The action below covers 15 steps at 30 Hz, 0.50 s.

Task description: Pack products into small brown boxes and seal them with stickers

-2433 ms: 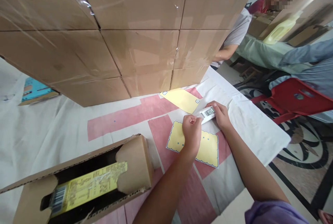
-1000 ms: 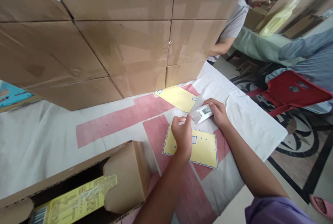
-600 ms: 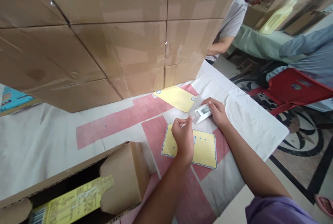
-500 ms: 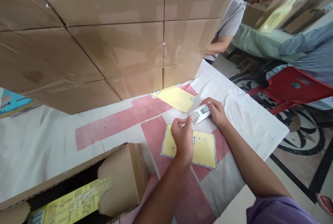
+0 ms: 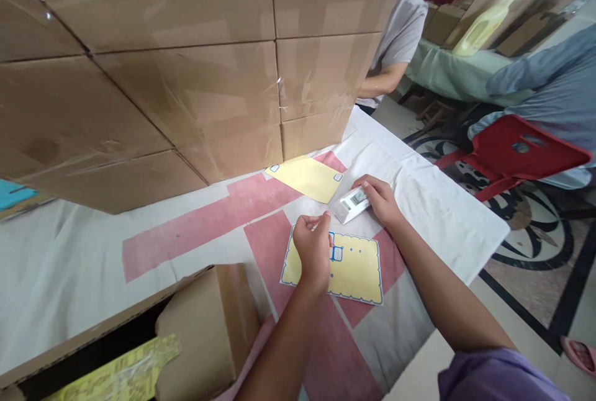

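Observation:
My right hand (image 5: pixel 379 198) grips a small white box (image 5: pixel 352 203) with a printed label on its upper side, holding it tilted just above the table. The near left end of that box points at my left hand (image 5: pixel 314 243). Thumb and index finger of the left hand are pinched together close to this end; what lies between them is too small to make out. Beneath the left hand, partly covered by it, is a yellow sheet (image 5: pixel 356 274) with a blue scalloped outline. A second yellow sheet (image 5: pixel 307 179) lies beyond both hands.
Stacked, taped cartons (image 5: pixel 186 90) form a wall at the back left. An open carton (image 5: pixel 200 320) with a yellow printed packet (image 5: pixel 121 370) inside stands at front left. A red chair (image 5: pixel 526 146) and a seated person in blue are to the right; another person's arm (image 5: pixel 384 81) shows behind the cartons.
The view has shifted slightly, moving the surroundings left. The right hand still holds the white box, and the left fingers stay pinched near its end, with a small gap now between.

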Tool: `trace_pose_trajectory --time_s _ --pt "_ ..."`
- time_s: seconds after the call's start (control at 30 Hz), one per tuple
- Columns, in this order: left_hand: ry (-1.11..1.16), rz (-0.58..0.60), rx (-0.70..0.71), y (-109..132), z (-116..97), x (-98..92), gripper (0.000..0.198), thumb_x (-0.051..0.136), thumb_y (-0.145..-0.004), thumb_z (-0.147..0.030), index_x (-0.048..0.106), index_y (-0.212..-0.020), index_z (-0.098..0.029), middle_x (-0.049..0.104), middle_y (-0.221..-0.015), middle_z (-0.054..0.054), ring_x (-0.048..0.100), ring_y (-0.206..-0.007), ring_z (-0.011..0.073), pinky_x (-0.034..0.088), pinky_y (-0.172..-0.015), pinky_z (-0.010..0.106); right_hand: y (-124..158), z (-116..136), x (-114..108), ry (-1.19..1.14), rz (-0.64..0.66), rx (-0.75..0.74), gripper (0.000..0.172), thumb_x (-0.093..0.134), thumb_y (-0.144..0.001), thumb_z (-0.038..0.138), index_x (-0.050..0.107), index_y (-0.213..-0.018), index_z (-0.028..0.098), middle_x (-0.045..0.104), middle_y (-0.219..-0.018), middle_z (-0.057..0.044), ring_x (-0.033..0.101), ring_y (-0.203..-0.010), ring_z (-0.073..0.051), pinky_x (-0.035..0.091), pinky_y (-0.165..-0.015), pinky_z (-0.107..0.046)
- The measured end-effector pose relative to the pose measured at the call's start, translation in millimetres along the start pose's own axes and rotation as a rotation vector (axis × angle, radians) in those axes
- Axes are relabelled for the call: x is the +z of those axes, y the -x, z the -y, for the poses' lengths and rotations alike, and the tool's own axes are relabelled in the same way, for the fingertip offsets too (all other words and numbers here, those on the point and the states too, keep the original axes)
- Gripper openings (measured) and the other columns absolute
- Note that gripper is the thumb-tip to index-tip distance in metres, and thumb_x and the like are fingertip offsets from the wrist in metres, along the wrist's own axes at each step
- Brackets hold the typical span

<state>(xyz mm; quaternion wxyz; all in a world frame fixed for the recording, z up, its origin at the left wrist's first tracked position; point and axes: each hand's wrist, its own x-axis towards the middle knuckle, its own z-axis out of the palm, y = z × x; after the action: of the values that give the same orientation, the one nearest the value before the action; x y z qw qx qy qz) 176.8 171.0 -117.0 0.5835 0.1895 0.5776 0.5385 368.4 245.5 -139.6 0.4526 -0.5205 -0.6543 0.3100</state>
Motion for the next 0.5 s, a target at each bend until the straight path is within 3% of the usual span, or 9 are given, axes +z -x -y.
trace_pose_trajectory --time_s 0.3,0.5 --pt "0.065 -0.031 -0.045 13 -2 8.2 0.039 0.08 -0.073 -0.041 0.046 -0.07 -0.021 0.04 -0.054 -0.01 0.037 -0.045 0.0052 0.028 -0.043 0.018 0 1 -1 0.017 0.001 0.002 0.04 0.052 -0.097 0.055 0.069 -0.084 0.022 0.064 -0.078 -0.004 0.058 -0.072 -0.02 0.044 -0.067 -0.033" --pt "0.071 -0.034 -0.051 17 -4 9.1 0.042 0.082 -0.071 -0.044 0.047 -0.071 -0.021 0.043 -0.057 -0.009 0.037 -0.046 0.0049 0.029 -0.043 0.018 0 2 -1 0.031 -0.001 0.012 0.041 0.052 -0.097 0.057 0.07 -0.085 0.022 0.066 -0.08 -0.004 0.059 -0.074 -0.02 0.045 -0.067 -0.033"
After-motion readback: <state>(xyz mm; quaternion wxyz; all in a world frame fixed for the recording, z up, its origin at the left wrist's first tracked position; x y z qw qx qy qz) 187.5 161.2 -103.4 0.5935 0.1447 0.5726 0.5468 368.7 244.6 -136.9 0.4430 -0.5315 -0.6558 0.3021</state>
